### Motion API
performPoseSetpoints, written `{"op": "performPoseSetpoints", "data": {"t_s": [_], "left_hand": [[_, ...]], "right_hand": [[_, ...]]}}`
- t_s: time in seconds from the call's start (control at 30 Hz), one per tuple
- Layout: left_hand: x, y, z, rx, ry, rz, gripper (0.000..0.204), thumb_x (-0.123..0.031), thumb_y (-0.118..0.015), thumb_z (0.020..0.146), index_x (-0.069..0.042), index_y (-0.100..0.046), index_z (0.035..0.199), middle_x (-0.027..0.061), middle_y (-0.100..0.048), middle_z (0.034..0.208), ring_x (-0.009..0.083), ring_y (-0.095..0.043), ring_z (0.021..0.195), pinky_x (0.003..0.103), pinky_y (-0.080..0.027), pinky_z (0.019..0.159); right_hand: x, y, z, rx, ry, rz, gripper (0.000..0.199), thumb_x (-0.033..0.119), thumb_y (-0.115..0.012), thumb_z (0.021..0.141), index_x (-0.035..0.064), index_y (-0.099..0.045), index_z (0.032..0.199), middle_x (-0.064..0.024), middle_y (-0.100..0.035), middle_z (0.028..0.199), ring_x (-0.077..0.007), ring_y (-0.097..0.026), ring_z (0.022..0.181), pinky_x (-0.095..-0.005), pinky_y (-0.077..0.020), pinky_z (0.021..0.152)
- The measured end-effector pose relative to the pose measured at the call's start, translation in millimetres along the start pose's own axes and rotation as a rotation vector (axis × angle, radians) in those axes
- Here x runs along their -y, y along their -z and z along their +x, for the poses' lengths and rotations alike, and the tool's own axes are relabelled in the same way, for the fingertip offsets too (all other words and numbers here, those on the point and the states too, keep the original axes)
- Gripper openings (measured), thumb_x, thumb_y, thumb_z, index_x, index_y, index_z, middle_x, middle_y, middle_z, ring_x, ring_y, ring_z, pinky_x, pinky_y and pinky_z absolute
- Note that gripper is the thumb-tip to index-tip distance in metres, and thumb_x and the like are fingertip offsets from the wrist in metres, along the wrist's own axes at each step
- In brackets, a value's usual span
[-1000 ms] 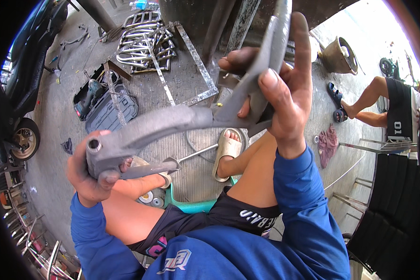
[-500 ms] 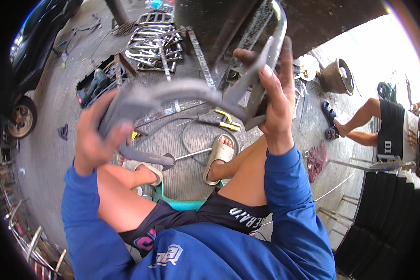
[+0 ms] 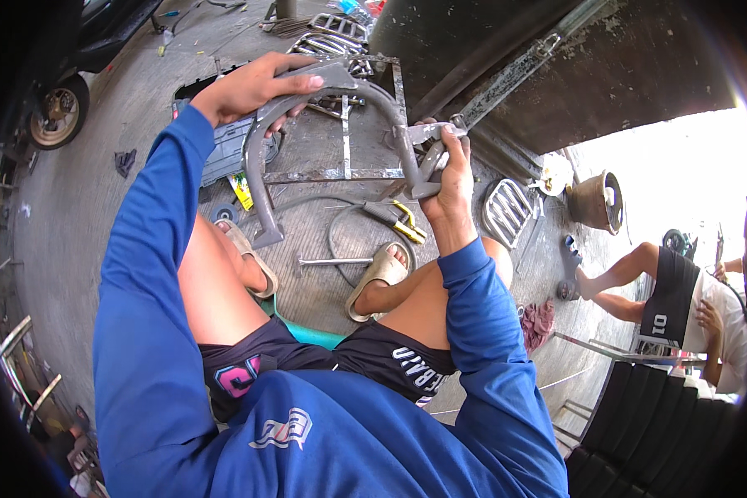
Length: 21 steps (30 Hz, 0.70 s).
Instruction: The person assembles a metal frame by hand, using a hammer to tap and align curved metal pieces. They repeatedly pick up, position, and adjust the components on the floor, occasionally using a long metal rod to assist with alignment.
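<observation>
A grey bent-tube metal bracket, roughly U-shaped with flat plates welded on, is held up in front of me in both hands. My left hand grips the plate along its upper left, thumb on top and fingers partly hidden beneath. My right hand is closed round the right end, where short tubes and angled plates meet; some of its fingers are hidden behind the metal. The bracket's free left leg hangs down above my left knee. Below it on the floor lie a yellow-and-black welding electrode holder and a metal rod.
A rusty rectangular metal stand is just ahead. Stacked chrome racks, a grey toolbox and a cable lie around it. Another rack and a bucket stand right, near a seated person. A motorcycle wheel is left.
Both hands have carried the bracket; the left has gone up and away from me, and the right has dropped a little leftward. The bracket has turned, its curve now arching upward. My view has shifted.
</observation>
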<state>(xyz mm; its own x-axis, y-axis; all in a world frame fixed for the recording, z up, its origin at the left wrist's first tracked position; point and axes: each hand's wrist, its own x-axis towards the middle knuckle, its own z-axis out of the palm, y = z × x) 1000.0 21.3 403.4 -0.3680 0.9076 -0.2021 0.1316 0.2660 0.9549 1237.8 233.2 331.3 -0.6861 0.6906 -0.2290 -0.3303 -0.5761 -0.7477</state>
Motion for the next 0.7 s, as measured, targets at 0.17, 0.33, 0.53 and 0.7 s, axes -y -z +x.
{"op": "performPoseSetpoints", "data": {"t_s": [0.17,0.33,0.53,0.7], "left_hand": [[6.7,11.7,4.7,-0.025,-0.028,0.011,0.065,-0.044,-0.067,0.099,-0.002,-0.050,0.146,0.0042,-0.059,0.074,0.0095,-0.058,0.047,0.025,-0.050,0.040],[2.8,16.0,-2.2,-0.047,-0.022,0.027,0.064,-0.045,-0.068,0.098,-0.003,-0.053,0.145,0.0039,-0.060,0.074,0.0090,-0.058,0.047,0.025,-0.049,0.039],[-2.6,15.3,-6.5,-0.061,-0.029,0.038,0.063,-0.047,-0.070,0.096,-0.004,-0.055,0.140,0.0031,-0.059,0.073,0.0080,-0.057,0.047,0.024,-0.049,0.039],[-4.4,14.7,-11.0,-0.070,-0.027,0.061,0.068,-0.046,-0.067,0.098,-0.002,-0.050,0.148,0.0047,-0.058,0.073,0.0086,-0.056,0.045,0.024,-0.047,0.037]], "right_hand": [[-2.0,-7.1,-0.5,-0.018,0.019,-0.006,0.028,0.017,-0.063,0.101,0.0117,-0.051,0.126,-0.0095,-0.069,0.114,-0.0238,-0.070,0.099,-0.0425,-0.0629,0.083],[-1.2,-16.8,-5.4,0.008,0.055,-0.009,0.035,0.018,-0.065,0.100,0.0117,-0.048,0.130,-0.0088,-0.068,0.112,-0.0235,-0.071,0.096,-0.0436,-0.0641,0.078],[-0.3,-19.6,-7.4,0.004,0.101,-0.058,0.040,0.016,-0.066,0.100,0.0095,-0.045,0.133,-0.0074,-0.064,0.107,-0.0223,-0.071,0.090,-0.0422,-0.0646,0.075],[2.3,-21.5,-5.3,0.048,0.121,-0.181,0.035,0.015,-0.065,0.100,0.0086,-0.045,0.129,-0.0083,-0.064,0.104,-0.0213,-0.071,0.083,-0.0408,-0.0653,0.072]]}}
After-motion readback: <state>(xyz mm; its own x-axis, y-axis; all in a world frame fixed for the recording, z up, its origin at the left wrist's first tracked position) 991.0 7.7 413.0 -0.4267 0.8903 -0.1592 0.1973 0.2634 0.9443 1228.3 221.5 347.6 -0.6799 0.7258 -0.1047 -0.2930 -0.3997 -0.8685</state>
